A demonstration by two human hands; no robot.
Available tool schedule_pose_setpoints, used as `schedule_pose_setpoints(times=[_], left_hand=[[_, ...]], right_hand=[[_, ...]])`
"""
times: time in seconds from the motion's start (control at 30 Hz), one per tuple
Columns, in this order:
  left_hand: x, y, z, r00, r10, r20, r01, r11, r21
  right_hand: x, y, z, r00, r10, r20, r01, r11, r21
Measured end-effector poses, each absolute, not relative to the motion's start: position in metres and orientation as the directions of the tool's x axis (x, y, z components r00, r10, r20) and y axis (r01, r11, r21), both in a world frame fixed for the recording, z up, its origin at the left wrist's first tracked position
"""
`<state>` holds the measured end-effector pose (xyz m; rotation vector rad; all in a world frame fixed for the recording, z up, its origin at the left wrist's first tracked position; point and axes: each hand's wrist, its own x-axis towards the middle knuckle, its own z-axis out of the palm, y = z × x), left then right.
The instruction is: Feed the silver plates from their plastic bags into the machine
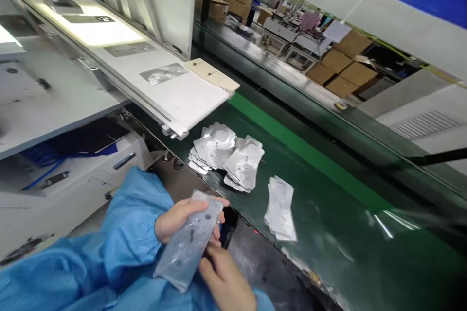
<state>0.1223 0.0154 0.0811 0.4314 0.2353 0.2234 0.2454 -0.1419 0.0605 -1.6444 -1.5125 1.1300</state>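
Observation:
A translucent, rectangular plastic piece [190, 245] with a dark round hole near its top end is held tilted in front of my body. My left hand [177, 218] is closed around its upper part, thumb across the front and fingertips showing past the far edge. My right hand [228, 277] is at the right edge of the piece, fingers curled, their tips partly hidden. What those fingers pinch does not show. Beyond my hands, similar clear pieces lie in a left pile [215, 146], a middle pile [245, 165] and a smaller right stack [280, 209].
The piles rest on a green conveyor belt [328, 233] running diagonally. A white conveyor [193, 107] ends above it, carrying several flat pieces [164, 74] near a bright light. White drawers [91, 175] stand at left. Cardboard boxes [343, 68] are in the background.

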Motion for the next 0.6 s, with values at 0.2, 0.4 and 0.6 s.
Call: schedule_pose_setpoints(times=[0.2,0.4,0.6], left_hand=[[0.068,-0.031,0.046,0.931,0.262,-0.253,-0.177,0.932,0.315],[0.034,-0.035,0.041,0.965,0.223,-0.141,-0.148,0.901,0.407],[0.020,-0.030,0.039,0.926,0.345,-0.154,-0.253,0.868,0.427]], right_hand=[[0.280,-0.092,0.109,0.287,0.947,-0.144,0.337,-0.240,-0.910],[0.229,-0.022,0.123,-0.186,0.924,-0.334,0.345,-0.258,-0.903],[0.220,0.031,0.168,-0.214,0.948,-0.237,0.515,-0.097,-0.852]])
